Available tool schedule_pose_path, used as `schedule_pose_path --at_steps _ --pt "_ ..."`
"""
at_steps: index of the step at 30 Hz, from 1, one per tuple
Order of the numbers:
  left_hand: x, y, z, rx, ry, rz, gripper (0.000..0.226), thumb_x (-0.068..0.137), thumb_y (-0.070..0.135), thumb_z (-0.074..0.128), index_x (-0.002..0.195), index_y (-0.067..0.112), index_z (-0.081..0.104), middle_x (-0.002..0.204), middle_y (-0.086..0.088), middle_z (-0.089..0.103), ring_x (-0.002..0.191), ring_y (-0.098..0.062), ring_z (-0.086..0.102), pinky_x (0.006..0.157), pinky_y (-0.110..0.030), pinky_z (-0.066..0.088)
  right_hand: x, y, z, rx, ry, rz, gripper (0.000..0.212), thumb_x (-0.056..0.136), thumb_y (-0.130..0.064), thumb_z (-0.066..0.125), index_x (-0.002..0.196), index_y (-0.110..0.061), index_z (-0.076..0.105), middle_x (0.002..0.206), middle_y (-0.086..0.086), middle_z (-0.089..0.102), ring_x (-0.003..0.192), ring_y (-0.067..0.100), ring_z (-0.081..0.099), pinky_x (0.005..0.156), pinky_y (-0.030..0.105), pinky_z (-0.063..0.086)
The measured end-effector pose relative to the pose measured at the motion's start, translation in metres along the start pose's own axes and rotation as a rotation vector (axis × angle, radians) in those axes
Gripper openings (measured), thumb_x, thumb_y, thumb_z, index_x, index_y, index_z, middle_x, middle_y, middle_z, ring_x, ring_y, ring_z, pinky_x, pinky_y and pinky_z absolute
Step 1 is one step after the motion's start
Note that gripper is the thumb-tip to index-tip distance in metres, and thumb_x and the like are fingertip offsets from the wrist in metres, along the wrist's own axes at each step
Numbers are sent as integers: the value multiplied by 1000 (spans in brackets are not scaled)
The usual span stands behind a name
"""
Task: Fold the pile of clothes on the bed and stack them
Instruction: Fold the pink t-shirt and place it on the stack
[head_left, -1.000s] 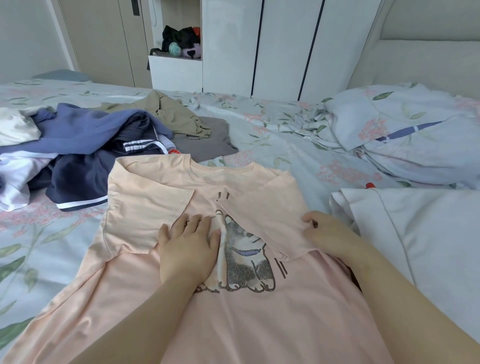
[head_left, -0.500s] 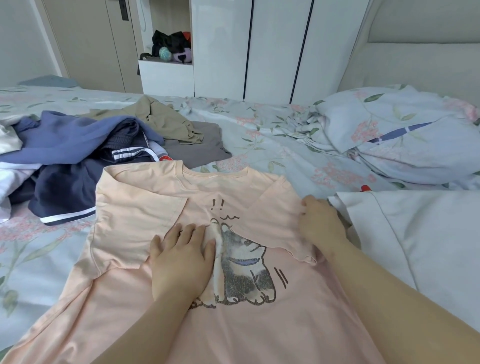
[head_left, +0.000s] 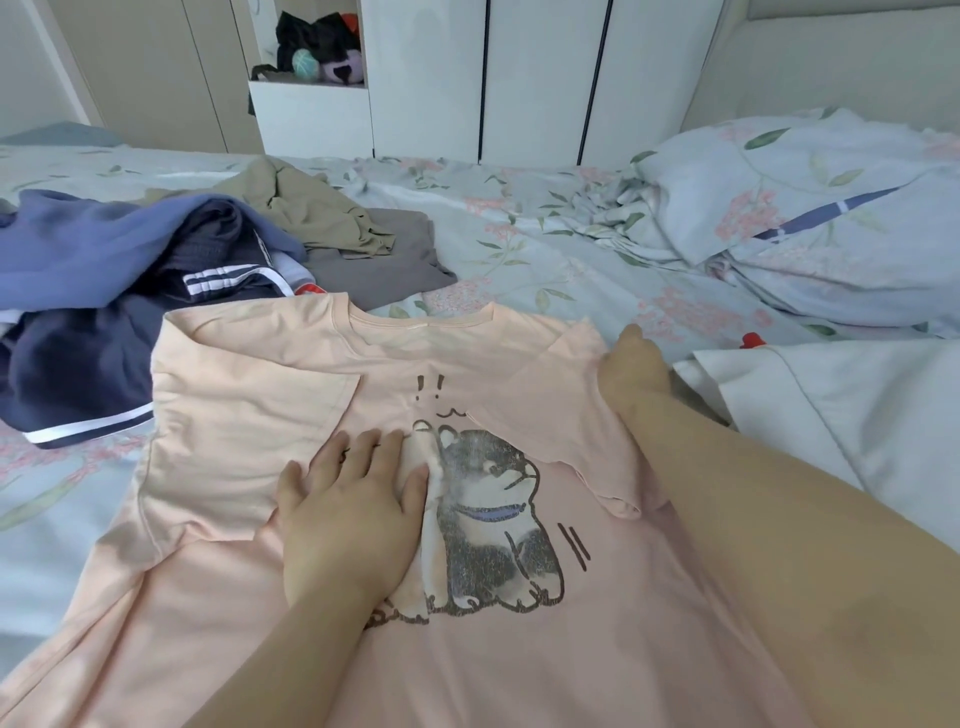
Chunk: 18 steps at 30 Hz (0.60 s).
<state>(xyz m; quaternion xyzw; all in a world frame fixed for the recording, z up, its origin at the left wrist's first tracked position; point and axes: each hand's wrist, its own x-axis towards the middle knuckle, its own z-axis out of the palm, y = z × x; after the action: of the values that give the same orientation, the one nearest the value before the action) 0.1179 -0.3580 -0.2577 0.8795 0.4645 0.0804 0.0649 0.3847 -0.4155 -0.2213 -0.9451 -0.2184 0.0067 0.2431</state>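
Observation:
A peach T-shirt (head_left: 249, 415) with a grey dog print lies spread face up on the bed in front of me, both short sleeves folded in over the chest. My left hand (head_left: 348, 514) presses flat on the shirt beside the print, fingers straight. My right hand (head_left: 631, 366) rests on the shirt's right shoulder at the fold of the sleeve; its fingers are mostly hidden from me. The pile of unfolded clothes (head_left: 130, 270), blue, navy with white stripes, khaki and grey, sits at the left behind the shirt.
A white folded cloth (head_left: 841, 415) lies to the right of the shirt. A crumpled floral duvet (head_left: 810, 218) fills the far right. The floral bed sheet (head_left: 519, 234) stretches behind. White wardrobe doors (head_left: 535, 78) and an open shelf with dark items stand beyond the bed.
My right hand has slid up from the sleeve's lower edge to the shirt's right shoulder. The left hand stays pressed flat by the print. The view has shifted closer.

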Motion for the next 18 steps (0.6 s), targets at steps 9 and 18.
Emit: schedule_pose_path --at_steps 9,18 --pt "-1 -2 -3 -35 -53 29 53 98 52 10 148 39 14 157 16 12 146 -12 1 116 -45 -1 -53 26 -24 -185 -128 -37 32 96 -4 38 126 6 39 130 23 48 120 37 48 92 37 41" --pt "-41 -27 -14 -8 -83 74 54 98 46 3 151 35 1 159 11 -1 147 -14 -6 118 -38 -2 -98 50 -59 -22 -100 65 36 91 3 45 126 9 41 127 29 50 119 39 50 87 35 42"
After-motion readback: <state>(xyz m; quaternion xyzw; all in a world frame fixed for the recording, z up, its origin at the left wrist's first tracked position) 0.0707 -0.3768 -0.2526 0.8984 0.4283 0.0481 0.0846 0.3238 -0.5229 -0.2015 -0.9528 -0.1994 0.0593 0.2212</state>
